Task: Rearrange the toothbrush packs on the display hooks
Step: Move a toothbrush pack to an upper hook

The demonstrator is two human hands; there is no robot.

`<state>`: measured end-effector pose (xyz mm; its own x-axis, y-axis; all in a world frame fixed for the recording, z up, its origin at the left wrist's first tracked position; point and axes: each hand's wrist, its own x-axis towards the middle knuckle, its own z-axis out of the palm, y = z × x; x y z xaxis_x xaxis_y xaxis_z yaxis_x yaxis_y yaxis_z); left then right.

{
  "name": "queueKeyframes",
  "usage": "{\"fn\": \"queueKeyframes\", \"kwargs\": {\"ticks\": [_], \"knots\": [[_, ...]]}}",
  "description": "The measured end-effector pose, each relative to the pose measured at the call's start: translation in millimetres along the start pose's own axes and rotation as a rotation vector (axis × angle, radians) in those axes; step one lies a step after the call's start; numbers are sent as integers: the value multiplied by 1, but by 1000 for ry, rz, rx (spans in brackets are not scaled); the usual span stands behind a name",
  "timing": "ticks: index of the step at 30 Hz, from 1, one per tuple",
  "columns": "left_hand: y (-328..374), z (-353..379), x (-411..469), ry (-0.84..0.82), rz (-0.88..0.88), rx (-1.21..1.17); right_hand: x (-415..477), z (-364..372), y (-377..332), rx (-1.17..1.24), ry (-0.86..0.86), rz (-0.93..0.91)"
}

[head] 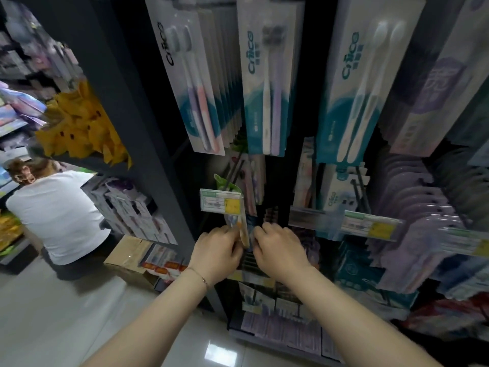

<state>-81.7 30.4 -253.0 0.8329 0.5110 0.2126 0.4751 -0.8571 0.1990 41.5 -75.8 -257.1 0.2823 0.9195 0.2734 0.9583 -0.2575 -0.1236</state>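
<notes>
- Step in hand: one toothbrush pack (244, 233) is held at the lower middle of the display rack (148, 128), just below a price tag (221, 203); it is judged to be going onto or coming off a hook; the hook itself is hidden.
- Left hand (217, 250): the fingers are curled on the pack's left edge; the pack is pinched.
- Right hand (280, 249): the fingers are curled against the pack's right edge; a pinch is judged likely, though the contact is blurred.
- Upper row: hanging packs (267, 83) are stacked in full rows along the rack's top edge; neither hand is near them.
- Next move: the pack's hanging hole must be aligned with a hook tip; the pack must be kept upright and slid straight along the hook; neighbouring packs should not be snagged.
</notes>
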Motion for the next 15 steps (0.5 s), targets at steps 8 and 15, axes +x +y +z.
{"fn": "queueKeyframes", "kwargs": {"ticks": [8, 15], "knots": [[-25, 43, 20, 35, -78, -79, 44, 39, 38, 126, 104, 180], [-44, 63, 27, 18, -229, -156, 88, 63, 46, 692, 168, 368]]}}
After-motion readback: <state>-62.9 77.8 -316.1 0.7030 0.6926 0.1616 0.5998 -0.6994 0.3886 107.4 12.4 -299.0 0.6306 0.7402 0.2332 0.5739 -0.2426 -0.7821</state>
